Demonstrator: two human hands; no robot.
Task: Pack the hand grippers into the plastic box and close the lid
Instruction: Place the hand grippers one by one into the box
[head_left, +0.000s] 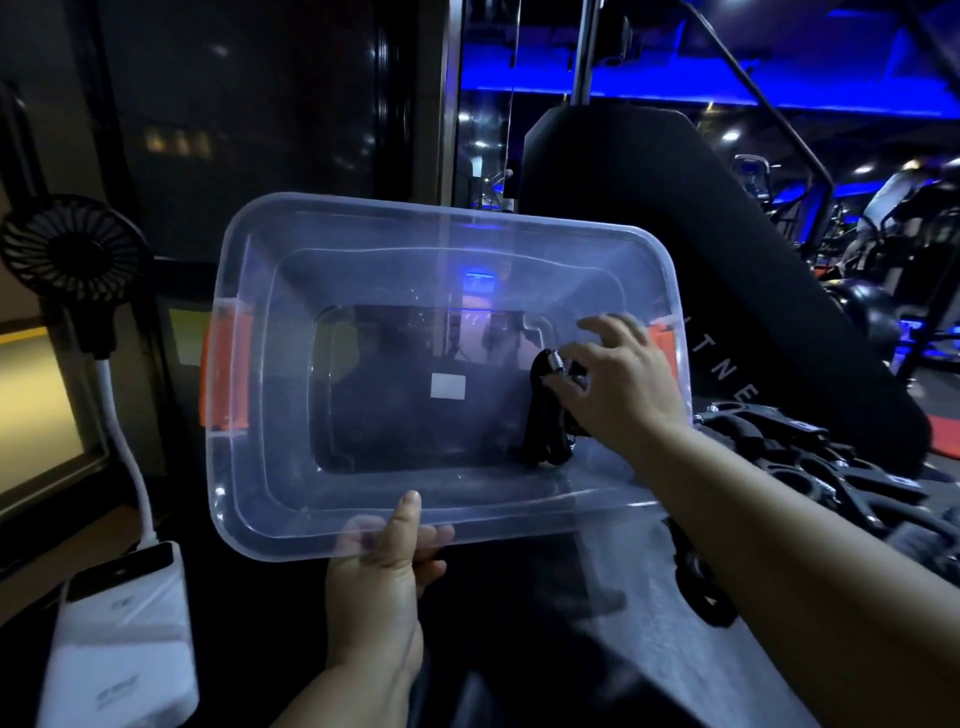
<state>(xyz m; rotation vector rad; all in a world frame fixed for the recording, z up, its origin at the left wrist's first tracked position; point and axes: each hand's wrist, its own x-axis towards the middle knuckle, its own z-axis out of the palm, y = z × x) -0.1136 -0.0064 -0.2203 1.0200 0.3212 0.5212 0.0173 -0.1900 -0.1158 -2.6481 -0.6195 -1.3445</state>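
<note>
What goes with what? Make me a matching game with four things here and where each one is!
Things:
1. left hand
2. hand gripper
3. fan
4. power bank

Places:
A. white, in the bottom left corner
B. inside the plastic box, held by the right hand
C. gripping the plastic box's near rim
D. black, at the far left, higher than the power bank

Pairs: 1-C, 2-B, 3-D, 4-A
</note>
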